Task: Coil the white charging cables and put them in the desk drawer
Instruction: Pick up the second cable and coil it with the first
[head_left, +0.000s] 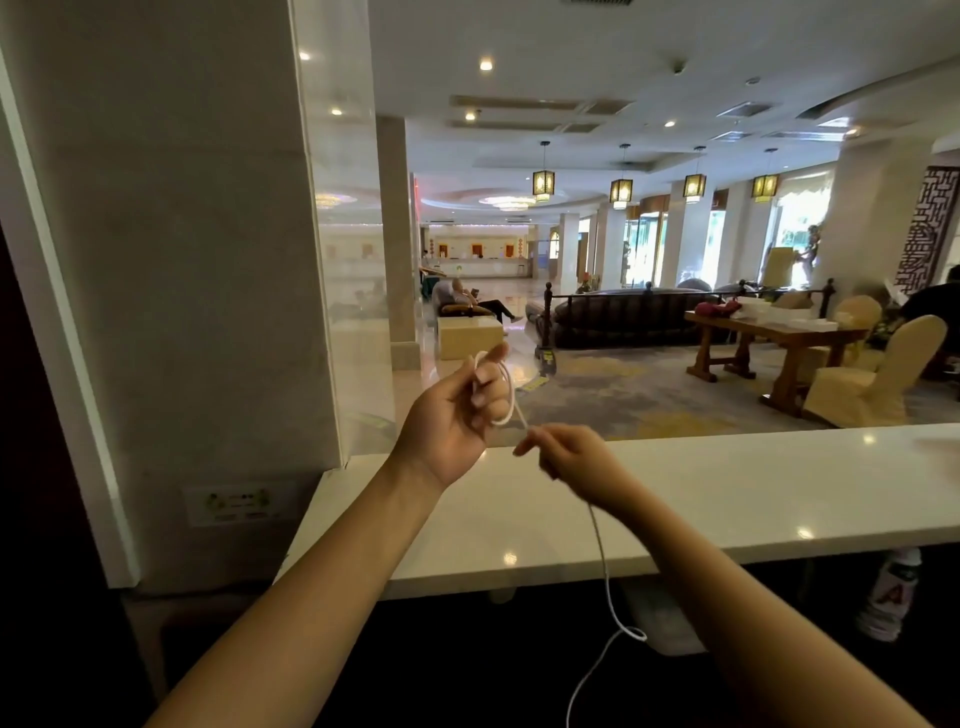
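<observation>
Midway, a white charging cable is held looped in the curled left grip and pinched by the right grip above the surface. Light and limp, it is judged best taken near the loops.

The cable runs off the bottom edge, end unseen. The right hand hides the stretch it pinches. Print on the wall label is illegible.
</observation>
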